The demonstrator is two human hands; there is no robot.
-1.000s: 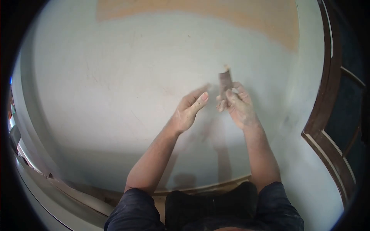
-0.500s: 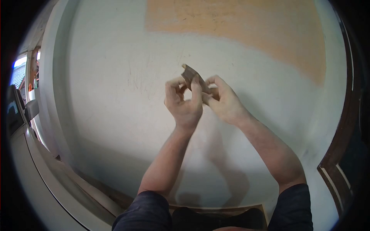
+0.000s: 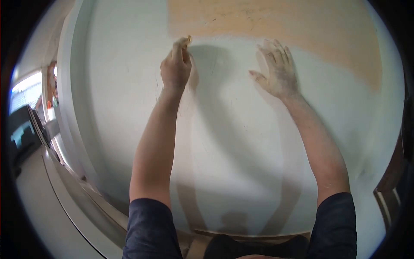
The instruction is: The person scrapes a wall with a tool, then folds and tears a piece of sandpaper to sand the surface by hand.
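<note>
My left hand [image 3: 176,69] is raised to the wall, its fingers closed around a folded piece of sandpaper [image 3: 189,40]. Only a small yellowish-tan edge of the sheet shows past the fingertips; the rest is hidden by the hand. It is just below the lower left corner of an orange patch [image 3: 267,19] on the pale wall [image 3: 241,103]. Further right, my right hand [image 3: 281,73] is open with fingers spread and nothing in it. Its palm faces the wall near the patch's lower edge, and the fingertips look dusty and slightly blurred.
A light-coloured vehicle [image 3: 43,190] with a side mirror stands close along the left. Past it is a bright opening [image 3: 28,90]. A dark wooden frame [image 3: 390,181] borders the right side. Brown trim [image 3: 258,238] runs along the wall's foot.
My hands were together, handling the folded sandpaper. Now they are apart and higher up: the left has carried the sandpaper up and left, while the right has let go and spread out at the wall.
</note>
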